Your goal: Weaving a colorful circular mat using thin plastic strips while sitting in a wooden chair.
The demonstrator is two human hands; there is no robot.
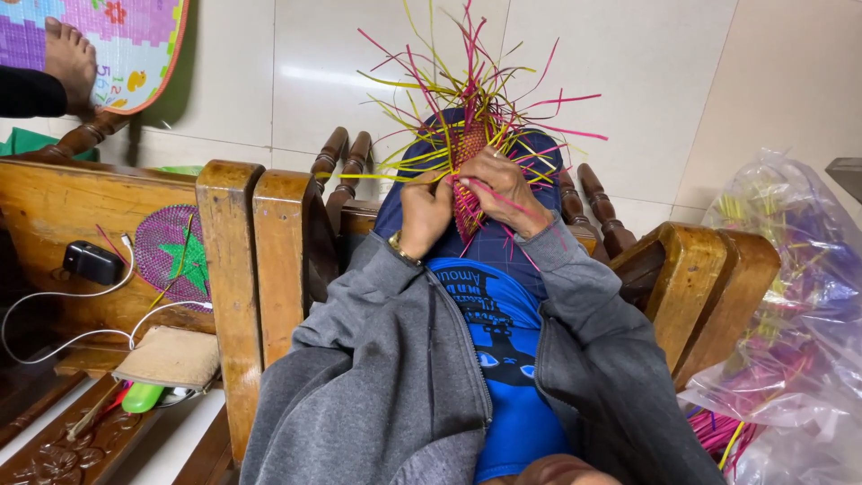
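A half-woven piece of pink and yellow plastic strips (468, 144) stands upright over my lap, with many loose strip ends fanning upward and sideways. My left hand (422, 211) grips its left edge and pinches a yellow strip that runs out to the left. My right hand (505, 189) is closed over the woven part from the right, with a pink strip crossing its fingers. Both arms wear grey jacket sleeves, and a gold bracelet sits on the left wrist.
I sit in a wooden chair (709, 278); another wooden chair (233, 260) stands at the left. On it lie a finished purple round mat with a green star (180, 256), a black charger with white cable (94, 263) and a tan pouch (171, 357). A clear bag of strips (790, 341) sits at the right. Someone's bare foot (70, 58) rests top left.
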